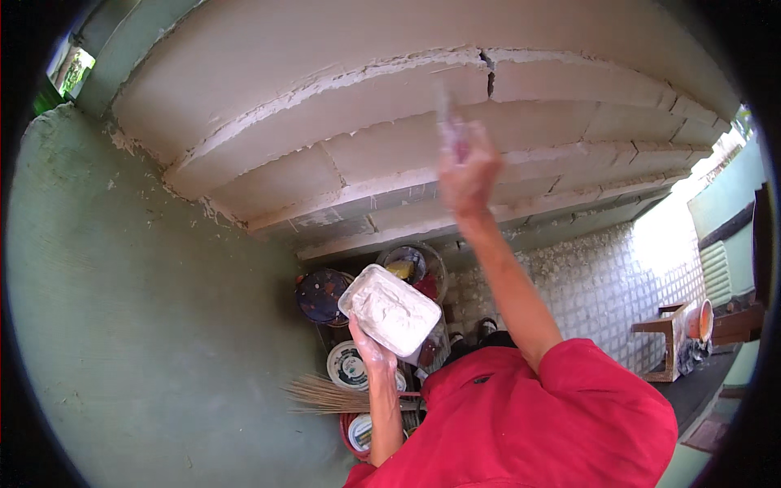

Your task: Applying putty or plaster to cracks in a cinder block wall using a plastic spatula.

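Your L hand [370,348] grips the tub [345,303] at its lower-left edge, prob. keeping paste [392,307] upright; R hand [472,175] clasps a blurred tool [445,112].

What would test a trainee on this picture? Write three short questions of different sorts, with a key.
1. Multiple choice: What shape is the white tub in the left hand?
A) Round
B) Rectangular
C) Triangular

2. True or false: The right hand is lower in the picture than the left hand.

3. Short answer: What makes the tool in the right hand hard to identify?

Key:
1. B, rectangular.
2. False; the right hand is raised well above the left in the picture.
3. It is blurred, so its exact kind cannot be told.
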Demonstrator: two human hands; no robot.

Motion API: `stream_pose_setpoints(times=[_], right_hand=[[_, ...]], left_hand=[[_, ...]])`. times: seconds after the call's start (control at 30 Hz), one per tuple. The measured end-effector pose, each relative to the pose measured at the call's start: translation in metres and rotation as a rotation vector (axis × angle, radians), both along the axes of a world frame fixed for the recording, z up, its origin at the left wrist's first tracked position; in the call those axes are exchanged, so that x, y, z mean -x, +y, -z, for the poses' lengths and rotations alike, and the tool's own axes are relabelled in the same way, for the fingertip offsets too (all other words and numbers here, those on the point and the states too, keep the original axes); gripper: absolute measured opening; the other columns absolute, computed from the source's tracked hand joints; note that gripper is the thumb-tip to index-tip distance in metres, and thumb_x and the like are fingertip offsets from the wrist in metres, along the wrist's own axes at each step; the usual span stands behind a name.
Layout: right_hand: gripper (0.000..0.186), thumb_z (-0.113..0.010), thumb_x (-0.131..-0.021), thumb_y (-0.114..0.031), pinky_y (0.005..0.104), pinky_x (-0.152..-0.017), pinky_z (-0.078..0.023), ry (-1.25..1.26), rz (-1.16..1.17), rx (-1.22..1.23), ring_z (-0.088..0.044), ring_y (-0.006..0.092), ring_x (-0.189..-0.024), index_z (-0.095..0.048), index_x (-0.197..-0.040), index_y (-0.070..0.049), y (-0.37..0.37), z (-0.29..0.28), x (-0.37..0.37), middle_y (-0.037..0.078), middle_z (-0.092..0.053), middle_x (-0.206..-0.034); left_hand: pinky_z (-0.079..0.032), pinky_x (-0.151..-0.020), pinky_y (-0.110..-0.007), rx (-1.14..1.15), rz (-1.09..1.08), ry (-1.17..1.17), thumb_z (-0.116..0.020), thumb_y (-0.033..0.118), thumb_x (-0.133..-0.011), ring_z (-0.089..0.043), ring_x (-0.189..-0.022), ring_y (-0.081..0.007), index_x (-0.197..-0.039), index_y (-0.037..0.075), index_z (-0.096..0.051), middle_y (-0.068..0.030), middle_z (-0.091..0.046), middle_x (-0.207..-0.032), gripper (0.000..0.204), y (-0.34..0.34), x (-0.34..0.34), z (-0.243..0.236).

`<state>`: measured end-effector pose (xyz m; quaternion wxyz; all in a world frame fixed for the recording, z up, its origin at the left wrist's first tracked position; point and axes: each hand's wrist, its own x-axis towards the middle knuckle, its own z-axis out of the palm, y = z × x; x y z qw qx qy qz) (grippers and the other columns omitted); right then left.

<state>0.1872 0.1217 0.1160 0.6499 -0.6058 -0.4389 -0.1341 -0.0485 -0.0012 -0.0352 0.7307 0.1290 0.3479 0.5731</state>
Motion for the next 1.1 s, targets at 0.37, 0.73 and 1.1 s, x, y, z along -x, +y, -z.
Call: stream_pose_setpoints(times=[0.37,0.73,1.1], right_hand=[[0.031,-0.060,-0.090,-0.013,0.0457,-0.065,-0.049,-0.094,0.001,0.097,-0.062,0.0346,-0.074,-0.064,-0.119,-0.001,0.046,-0.018,0.056,0.018,-0.060,-0.084],[0.022,-0.059,-0.091,-0.013,0.0441,-0.061,-0.047,-0.263,-0.193,0.030,-0.058,0.0310,-0.068,-0.067,-0.108,-0.002,0.044,-0.024,0.118,0.015,-0.057,-0.078],[0.049,-0.069,-0.075,-0.004,0.0450,-0.104,-0.034,-0.726,0.203,-0.018,-0.055,0.0249,-0.113,-0.068,-0.121,-0.019,0.018,-0.029,0.009,0.005,-0.062,-0.118]], left_hand=[[-0.042,-0.106,-0.042,0.018,-0.058,-0.025,-0.037,0.047,-0.099,-0.051,-0.126,-0.0279,-0.143,0.005,-0.038,-0.0120,-0.050,-0.140,0.061,-0.010,0.010,0.004],[-0.042,-0.105,-0.043,0.016,-0.136,-0.024,-0.039,0.050,-0.098,-0.051,-0.126,-0.0287,-0.143,0.005,-0.038,-0.0122,-0.049,-0.141,0.064,-0.016,0.046,0.022],[-0.039,-0.109,-0.042,0.042,-0.148,-0.069,-0.043,0.053,-0.096,-0.047,-0.130,-0.0293,-0.145,0.005,-0.035,-0.0122,-0.045,-0.145,0.070,-0.010,0.082,0.036]])
